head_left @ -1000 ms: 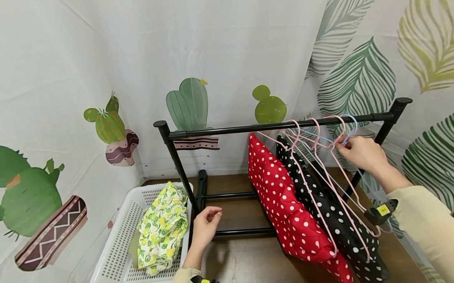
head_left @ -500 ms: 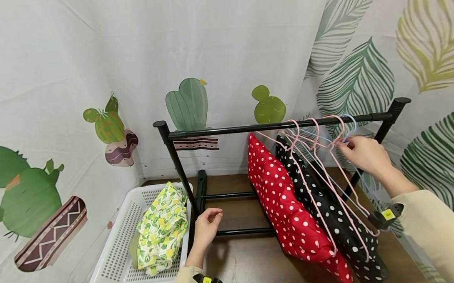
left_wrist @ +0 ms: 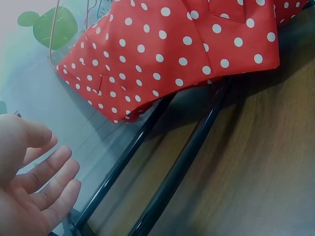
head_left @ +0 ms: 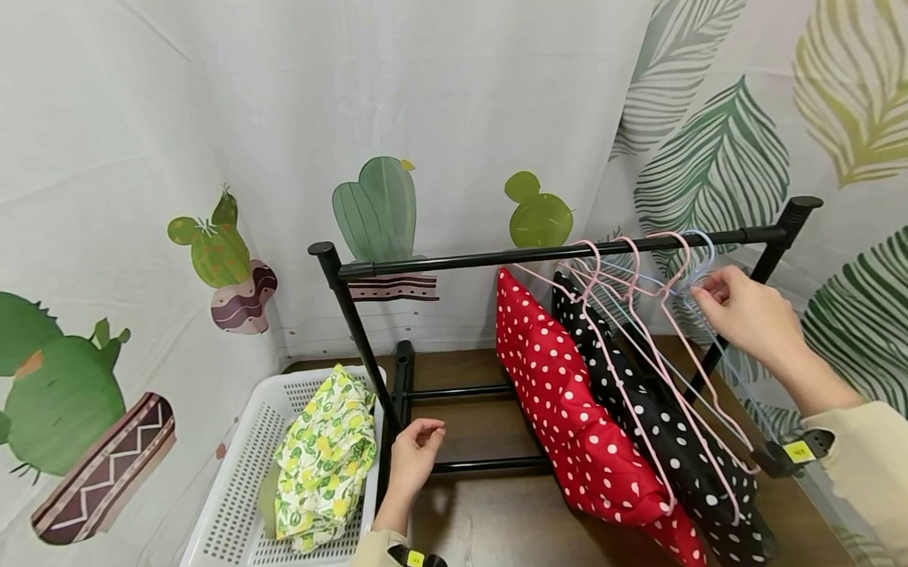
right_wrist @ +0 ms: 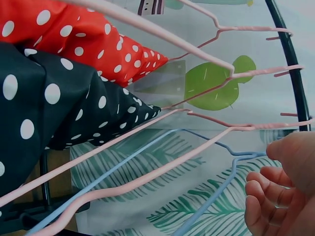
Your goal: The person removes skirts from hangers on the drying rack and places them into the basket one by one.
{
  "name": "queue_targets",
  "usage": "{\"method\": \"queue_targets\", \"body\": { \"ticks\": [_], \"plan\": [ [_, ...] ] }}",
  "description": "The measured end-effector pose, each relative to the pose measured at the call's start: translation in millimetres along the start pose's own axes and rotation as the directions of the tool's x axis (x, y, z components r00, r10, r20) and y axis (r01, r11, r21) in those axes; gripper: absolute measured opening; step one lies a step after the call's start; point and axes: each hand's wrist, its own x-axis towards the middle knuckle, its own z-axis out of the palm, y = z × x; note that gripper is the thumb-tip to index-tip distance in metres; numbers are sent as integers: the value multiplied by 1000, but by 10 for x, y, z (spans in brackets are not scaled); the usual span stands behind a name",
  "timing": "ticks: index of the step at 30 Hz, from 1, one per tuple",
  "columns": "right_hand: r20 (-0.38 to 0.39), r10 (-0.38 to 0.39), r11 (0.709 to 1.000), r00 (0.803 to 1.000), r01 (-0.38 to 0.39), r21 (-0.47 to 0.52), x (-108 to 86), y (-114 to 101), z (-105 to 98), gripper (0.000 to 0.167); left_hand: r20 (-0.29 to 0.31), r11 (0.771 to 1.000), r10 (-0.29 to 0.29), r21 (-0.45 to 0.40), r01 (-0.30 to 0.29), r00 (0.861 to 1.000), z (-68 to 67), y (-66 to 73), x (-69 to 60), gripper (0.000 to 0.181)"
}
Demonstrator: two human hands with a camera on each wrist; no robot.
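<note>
My right hand (head_left: 755, 316) is at the right end of the rack's top bar (head_left: 461, 261), its thumb and fingertips pinching the neck of a blue hanger (right_wrist: 216, 192). Beside it, a bare pink hanger (right_wrist: 147, 179) hangs from the same bar. Further left hang a black polka-dot garment (head_left: 658, 431) and a red polka-dot garment (head_left: 551, 380) on pink hangers. My left hand (head_left: 415, 453) hovers low by the rack's left post, fingers loosely bent and holding nothing. The left wrist view shows its palm (left_wrist: 29, 196) apart from the red garment.
On the left stands a white plastic basket (head_left: 228, 492) with a folded lemon-print cloth (head_left: 325, 463) inside. Black lower rails (head_left: 490, 465) of the rack run just above the brown tabletop (head_left: 500, 532). A cactus-print curtain (head_left: 455, 91) closes off the back.
My right hand has shifted a little to the right, away from the pink hanger's neck, and the blue hanger has turned with it. My left hand has hardly moved.
</note>
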Motion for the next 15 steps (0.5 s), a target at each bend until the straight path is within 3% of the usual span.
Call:
{"method": "queue_targets", "body": {
  "ticks": [15],
  "plan": [
    [-56, -124, 992, 991, 124, -6, -142, -171, -33, 24, 30, 1000, -17, 0, 17, 999, 80, -15, 59, 7]
  ]
}}
